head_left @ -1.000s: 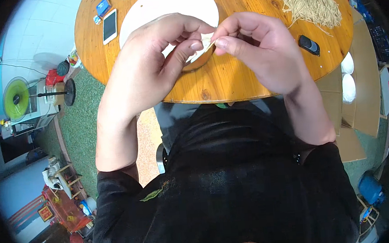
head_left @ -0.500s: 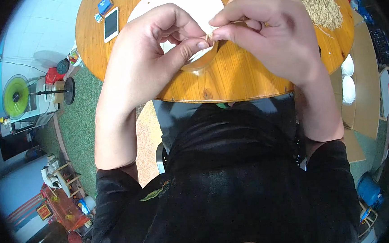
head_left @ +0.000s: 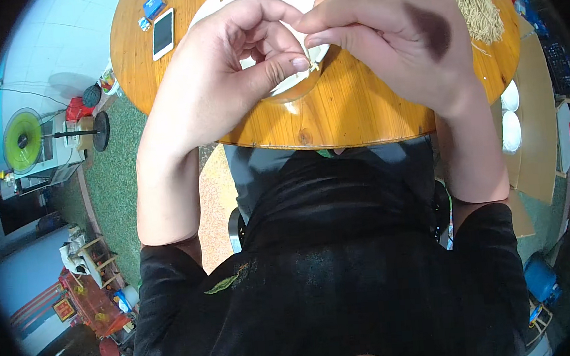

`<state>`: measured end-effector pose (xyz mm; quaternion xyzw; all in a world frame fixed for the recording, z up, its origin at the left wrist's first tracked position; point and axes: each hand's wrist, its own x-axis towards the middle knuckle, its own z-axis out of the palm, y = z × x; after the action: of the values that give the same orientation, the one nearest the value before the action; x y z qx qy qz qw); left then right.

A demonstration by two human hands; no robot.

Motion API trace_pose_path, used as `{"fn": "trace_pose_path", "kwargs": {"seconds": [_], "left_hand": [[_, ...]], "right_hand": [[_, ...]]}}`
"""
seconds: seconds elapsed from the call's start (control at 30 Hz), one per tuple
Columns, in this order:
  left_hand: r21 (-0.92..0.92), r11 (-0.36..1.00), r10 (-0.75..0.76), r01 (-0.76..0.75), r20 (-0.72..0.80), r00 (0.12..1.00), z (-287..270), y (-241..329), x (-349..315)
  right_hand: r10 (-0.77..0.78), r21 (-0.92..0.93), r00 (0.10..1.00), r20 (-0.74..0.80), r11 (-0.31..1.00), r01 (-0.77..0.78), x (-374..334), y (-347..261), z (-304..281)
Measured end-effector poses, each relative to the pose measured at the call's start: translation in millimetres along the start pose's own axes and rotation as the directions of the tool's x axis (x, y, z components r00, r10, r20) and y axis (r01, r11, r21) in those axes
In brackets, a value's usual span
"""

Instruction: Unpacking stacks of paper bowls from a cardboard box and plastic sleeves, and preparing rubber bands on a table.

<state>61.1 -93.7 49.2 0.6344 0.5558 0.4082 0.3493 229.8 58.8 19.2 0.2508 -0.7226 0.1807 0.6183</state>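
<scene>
My left hand (head_left: 224, 66) is closed in a pinch, thumb against forefinger, on a short piece of beige cord (head_left: 314, 65) whose end pokes out past the thumb tip. Just above and to the right, my right hand (head_left: 398, 54) pinches with thumb and forefinger; a thin strand appears to run up to it, though the fingers mostly cover it. Beneath both hands lies a white round plate-like thing (head_left: 217, 5), partly hidden by them. A thick bundle of beige cord (head_left: 478, 6) rests at the far right of the round wooden table (head_left: 354, 123).
Toward the table's left lie a white phone (head_left: 163, 34) with a dark screen and a small blue box (head_left: 153, 4). A green fan (head_left: 23, 140) stands on the left. Cardboard (head_left: 535, 121) and white bowl-like things (head_left: 511, 130) are at the right.
My right hand has moved slightly up and right, opening a gap between the two pinches. The left hand stays nearly in place, and more cord shows between them.
</scene>
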Motion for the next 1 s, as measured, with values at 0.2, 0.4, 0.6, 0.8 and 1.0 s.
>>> {"fn": "trace_pose_path", "kwargs": {"seconds": [0.2,0.4,0.6,0.8,1.0], "left_hand": [[0.095,0.995,-0.055,0.041,0.152,0.987,-14.0,2.4,-0.1],[0.079,0.994,-0.093,0.081,0.152,0.984,-17.0,-1.3,-4.9],[0.058,0.991,-0.128,0.123,0.076,0.989,-14.8,-0.7,-1.6],[0.014,0.991,-0.132,0.131,0.069,0.989,-14.9,-4.2,0.0],[-0.001,0.991,-0.136,0.136,0.042,0.99,-9.9,-3.0,1.7]], "right_hand": [[-0.041,0.04,0.997,-0.059,0.998,0.044,-7.1,7.1,4.0],[0.599,-0.241,0.801,0.016,0.779,-0.578,40.0,-55.2,0.1],[0.434,-0.52,0.865,-0.251,0.694,-0.498,-13.0,-69.9,18.5],[0.583,-0.473,0.794,-0.171,0.658,-0.585,-22.5,-101.2,36.9],[0.599,-0.456,0.758,-0.258,0.616,-0.642,-35.0,-90.6,46.2]]}}
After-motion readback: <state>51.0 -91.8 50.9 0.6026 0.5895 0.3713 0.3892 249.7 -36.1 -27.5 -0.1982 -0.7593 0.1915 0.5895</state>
